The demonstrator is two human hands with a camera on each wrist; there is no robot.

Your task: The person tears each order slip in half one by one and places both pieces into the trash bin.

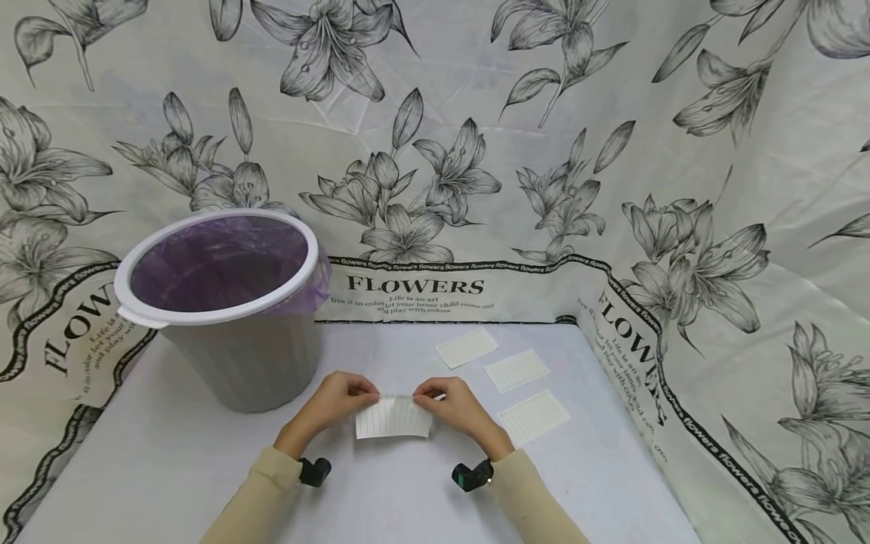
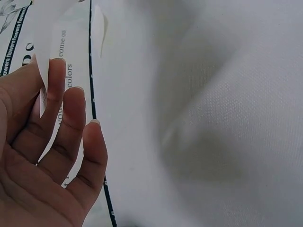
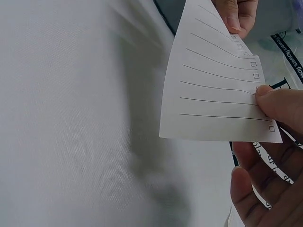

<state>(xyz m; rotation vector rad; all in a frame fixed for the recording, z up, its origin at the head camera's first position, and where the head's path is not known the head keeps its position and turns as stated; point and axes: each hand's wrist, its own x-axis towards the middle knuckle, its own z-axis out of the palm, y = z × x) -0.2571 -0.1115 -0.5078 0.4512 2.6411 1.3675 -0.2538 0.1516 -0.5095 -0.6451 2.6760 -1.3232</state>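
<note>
A small sheet of lined paper (image 1: 393,418) with tick boxes along one edge is held up over the table. My left hand (image 1: 343,399) pinches it near one top corner between thumb and forefinger. At the opposite top corner my right hand (image 1: 448,404) pinches it the same way. In the right wrist view, the thumb of the right hand (image 3: 281,111) presses on the boxed edge of the paper (image 3: 213,90), which bends between the two grips. The left wrist view shows the sheet (image 2: 43,71) nearly edge-on in the left hand (image 2: 52,137), other fingers loosely curved.
To the left stands a grey bin (image 1: 251,370) with a white rim and purple liner bag. Three similar lined sheets lie on the right: a far one (image 1: 467,347), a middle one (image 1: 517,370) and a near one (image 1: 534,417). Flower-printed cloth (image 1: 435,151) surrounds the white table (image 1: 381,499).
</note>
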